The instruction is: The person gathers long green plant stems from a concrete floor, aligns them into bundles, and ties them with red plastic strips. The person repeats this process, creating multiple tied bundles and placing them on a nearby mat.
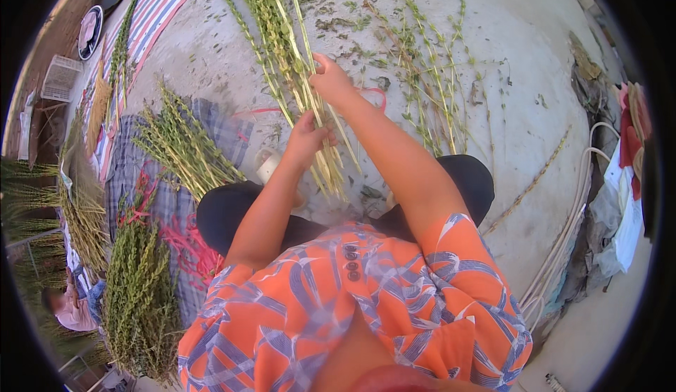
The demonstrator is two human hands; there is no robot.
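Observation:
My left hand (pixel 307 141) is closed around the lower stems of a bundle of cut green stalks (pixel 280 49), with pale bare ends sticking out below it. Higher up on the right side of the same bundle, my right hand (pixel 332 83) has its thumb and fingers on a pale stalk. A red plastic ribbon (pixel 376 95) lies on the concrete floor, passing behind the bundle and partly hidden by it. The leafy tops point away from me, towards the top of the view.
Loose stalks (pixel 433 75) lie scattered to the right. At left, another stalk bundle (pixel 185 144) rests on a checked cloth (pixel 124 154), near tangled pink ribbons (pixel 193 247) and a large tied bundle (pixel 140 297). Hoses (pixel 567 212) run along the right. Another person (pixel 76 307) is at far left.

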